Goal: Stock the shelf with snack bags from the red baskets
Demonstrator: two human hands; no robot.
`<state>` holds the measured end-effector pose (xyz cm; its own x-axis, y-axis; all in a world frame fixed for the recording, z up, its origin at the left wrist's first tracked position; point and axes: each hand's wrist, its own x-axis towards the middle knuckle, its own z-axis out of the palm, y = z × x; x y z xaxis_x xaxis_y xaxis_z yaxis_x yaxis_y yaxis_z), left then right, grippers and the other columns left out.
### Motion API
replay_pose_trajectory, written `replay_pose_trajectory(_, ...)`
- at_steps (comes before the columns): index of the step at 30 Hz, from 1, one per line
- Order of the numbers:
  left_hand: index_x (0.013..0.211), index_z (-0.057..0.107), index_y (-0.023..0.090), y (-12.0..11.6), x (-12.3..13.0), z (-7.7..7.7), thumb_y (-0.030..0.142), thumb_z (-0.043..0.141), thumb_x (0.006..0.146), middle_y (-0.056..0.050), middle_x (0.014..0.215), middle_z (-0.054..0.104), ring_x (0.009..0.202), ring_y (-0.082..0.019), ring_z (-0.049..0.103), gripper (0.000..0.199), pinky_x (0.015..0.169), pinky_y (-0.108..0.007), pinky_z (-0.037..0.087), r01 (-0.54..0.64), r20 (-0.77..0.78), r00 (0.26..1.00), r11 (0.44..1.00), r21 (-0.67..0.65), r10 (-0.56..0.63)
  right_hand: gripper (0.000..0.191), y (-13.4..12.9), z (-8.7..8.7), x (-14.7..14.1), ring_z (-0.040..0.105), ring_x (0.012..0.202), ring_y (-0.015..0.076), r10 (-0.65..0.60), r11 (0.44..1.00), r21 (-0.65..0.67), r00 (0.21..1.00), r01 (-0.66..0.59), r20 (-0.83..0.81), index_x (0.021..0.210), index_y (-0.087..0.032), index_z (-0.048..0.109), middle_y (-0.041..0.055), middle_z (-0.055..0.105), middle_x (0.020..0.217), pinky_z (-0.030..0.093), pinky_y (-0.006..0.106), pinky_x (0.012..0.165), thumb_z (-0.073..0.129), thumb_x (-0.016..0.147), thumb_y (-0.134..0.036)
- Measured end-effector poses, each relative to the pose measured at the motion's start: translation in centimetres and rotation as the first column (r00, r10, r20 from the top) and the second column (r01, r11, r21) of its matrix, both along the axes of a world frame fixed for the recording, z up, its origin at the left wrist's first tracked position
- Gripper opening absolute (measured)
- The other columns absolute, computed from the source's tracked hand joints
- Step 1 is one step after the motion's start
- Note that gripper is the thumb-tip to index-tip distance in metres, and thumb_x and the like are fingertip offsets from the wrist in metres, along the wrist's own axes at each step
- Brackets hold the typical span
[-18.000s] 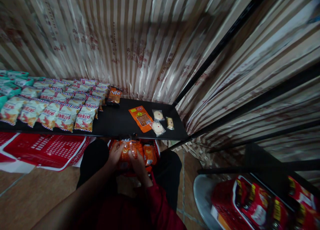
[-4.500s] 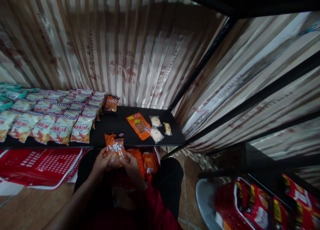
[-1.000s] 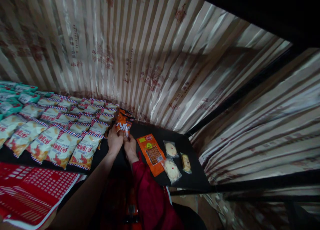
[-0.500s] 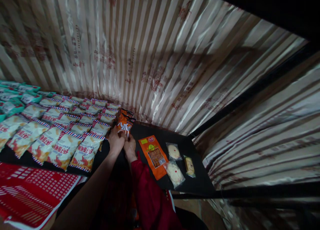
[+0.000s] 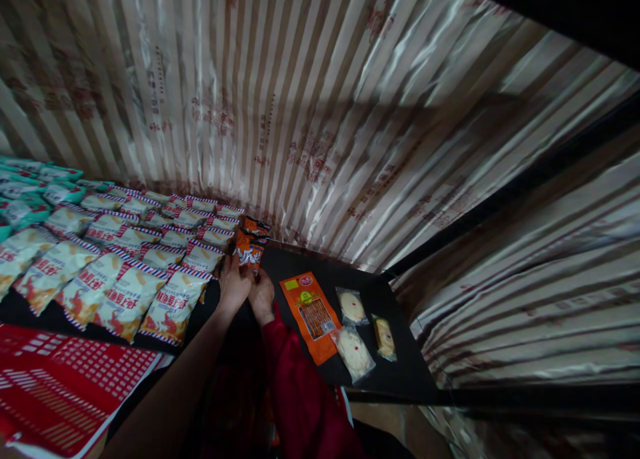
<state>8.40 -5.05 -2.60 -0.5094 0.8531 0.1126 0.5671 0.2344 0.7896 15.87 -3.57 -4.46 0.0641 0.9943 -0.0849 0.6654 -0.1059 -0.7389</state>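
Left of the orange bag (image 5: 249,249), white bags (image 5: 120,298) run behind the left hand (image 5: 235,284). It and the right hand (image 5: 261,296) hold the orange bag's near end, their fingertips hidden.

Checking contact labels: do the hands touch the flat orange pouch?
No, the left hand and right hand hold an orange-and-black snack bag; the pouch lies to their right.
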Motion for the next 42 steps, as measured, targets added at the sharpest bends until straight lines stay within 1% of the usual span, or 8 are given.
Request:
replay_pose_trajectory(9,0.132,0.048,0.007,0.2,-0.1,-0.1,0.021,0.048,0.079,-0.018,0.142,0.043,0.134,-0.031,0.037,0.055,0.112,-0.042,0.028,0.034,-0.098,0.994,0.999,-0.033,-0.037,0.035,0.0,0.9,-0.2,0.064,0.094,0.0245,0.023,0.999,0.023,0.99,-0.026,0.138,0.11,-0.017,0.063,0.0122,0.068,0.103,0.046,0.031,0.077,0.046,0.089,-0.039)
replay_pose_trajectory(14,0.127,0.055,0.017,-0.4,0.2,-0.1,0.019,0.043,0.081,-0.009,0.142,0.045,0.135,-0.029,0.034,0.047,0.112,-0.046,0.028,0.035,-0.184,0.983,0.998,0.061,-0.023,0.033,0.3,0.8,0.1,0.064,0.091,0.0228,0.055,0.995,0.076,0.99,-0.065,0.126,0.107,-0.016,0.065,0.0119,0.068,0.099,0.046,0.029,0.077,0.047,0.088,-0.037)
replay_pose_trajectory(17,0.121,0.06,0.016,-0.4,0.4,-0.3,0.017,0.039,0.083,-0.007,0.141,0.048,0.136,-0.029,0.031,0.043,0.112,-0.045,0.028,0.086,-0.216,0.974,0.994,0.062,-0.071,0.032,0.7,0.7,0.3,0.063,0.092,0.0223,0.079,0.993,0.074,0.991,-0.087,0.11,0.109,-0.014,0.064,0.0122,0.068,0.1,0.046,0.029,0.078,0.048,0.088,-0.033)
replay_pose_trajectory(24,0.118,0.063,0.019,-0.3,0.5,-0.5,0.014,0.041,0.081,-0.003,0.138,0.051,0.134,-0.029,0.033,0.043,0.111,-0.043,0.031,0.098,-0.224,0.971,0.993,0.069,-0.08,0.027,2.3,-0.6,1.2,0.065,0.084,0.0179,0.161,0.986,0.051,0.983,-0.157,-0.093,0.102,-0.017,0.067,0.0073,0.071,0.095,0.049,0.027,0.076,0.056,0.081,-0.028)
replay_pose_trajectory(28,0.118,0.063,0.017,-0.6,0.6,-0.1,0.014,0.04,0.083,-0.006,0.141,0.047,0.134,-0.029,0.033,0.042,0.11,-0.041,0.033,0.103,-0.276,0.957,0.993,0.054,-0.085,0.024,3.4,-0.4,2.7,0.066,0.079,0.0164,0.219,0.974,-0.001,0.95,-0.225,-0.223,0.097,-0.02,0.07,0.0027,0.073,0.086,0.05,0.027,0.073,0.058,0.077,-0.024)
replay_pose_trajectory(35,0.12,0.061,0.018,-0.9,0.8,0.6,0.021,0.048,0.084,-0.009,0.143,0.044,0.132,-0.032,0.034,0.038,0.108,-0.045,0.035,0.088,-0.338,0.938,0.996,0.011,-0.079,0.023,5.9,0.8,3.4,0.066,0.084,0.0172,0.052,0.998,0.049,0.998,-0.049,-0.045,0.092,-0.019,0.071,0.0054,0.073,0.091,0.048,0.027,0.078,0.052,0.081,-0.027)
replay_pose_trajectory(39,0.12,0.06,0.019,-0.9,0.6,0.5,0.023,0.049,0.084,-0.01,0.144,0.043,0.131,-0.033,0.036,0.038,0.106,-0.045,0.036,0.083,-0.355,0.931,0.997,-0.009,-0.08,0.027,7.8,0.6,2.6,0.065,0.091,0.0181,-0.008,0.996,0.085,0.996,0.016,-0.091,0.101,-0.018,0.069,0.0076,0.072,0.098,0.047,0.028,0.083,0.051,0.083,-0.027)
replay_pose_trajectory(42,0.119,0.06,0.018,-0.8,0.4,0.2,0.025,0.048,0.085,-0.011,0.144,0.042,0.13,-0.033,0.037,0.037,0.106,-0.044,0.036,0.082,-0.357,0.931,0.997,-0.01,-0.08,0.026,9.2,0.0,2.1,0.065,0.092,0.0191,-0.004,0.997,0.079,0.99,0.015,-0.143,0.098,-0.018,0.07,0.0087,0.072,0.098,0.047,0.029,0.083,0.053,0.081,-0.028)
